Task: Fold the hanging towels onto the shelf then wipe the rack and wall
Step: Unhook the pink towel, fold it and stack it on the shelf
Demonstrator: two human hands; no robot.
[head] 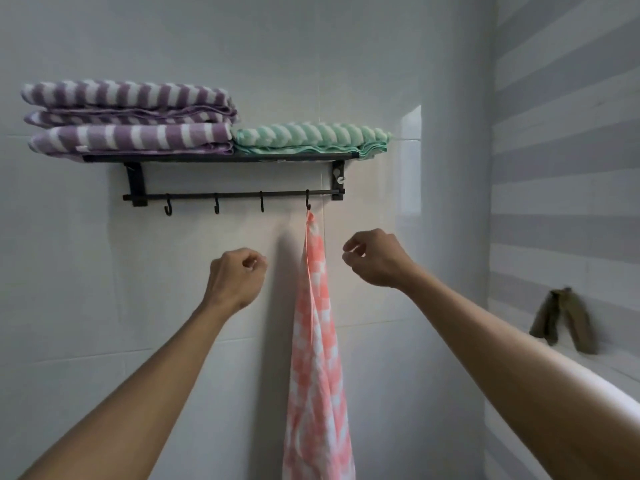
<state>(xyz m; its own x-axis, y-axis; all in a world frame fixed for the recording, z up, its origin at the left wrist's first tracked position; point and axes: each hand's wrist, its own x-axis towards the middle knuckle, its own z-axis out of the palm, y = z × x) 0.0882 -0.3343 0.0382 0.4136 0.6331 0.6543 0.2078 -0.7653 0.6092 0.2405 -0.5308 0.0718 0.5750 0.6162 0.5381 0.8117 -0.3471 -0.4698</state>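
Left grip: left hand (235, 277), raised in front of the wall, fingers curled into a loose fist, grasping nothing; just left of the hanging cloth, not touching it.
Right grip: right hand (375, 259), raised at a similar height, fingers curled inward with nothing between them; just right of the hanging cloth, apart from it.
Hanging cloth: pink-and-white checked towel (317, 358), hung by one corner from the rightmost hook (307, 202), falling in a long narrow drape between the two forearms and out of the bottom of the frame.
Rail: black bar (228, 195) under the shelf, carrying four hooks; the three to the left hold nothing.
Shelf: black wall-mounted rack shelf (221, 156) on two brackets.
Shelf, left: purple-and-white striped towels (131, 116), folded and stacked in layers, overhanging the shelf's left end.
Shelf, right: green-and-white striped towel (311, 136), folded flat, touching the purple stack, its edge past the shelf's right end.
Wall: pale tiled wall (173, 46) behind rack; grey-and-white striped surface at right.
Far right: dark brown object (562, 318) on a white ledge, blurred, kind cannot be told.
Writing, brands, labels: none legible on any item.
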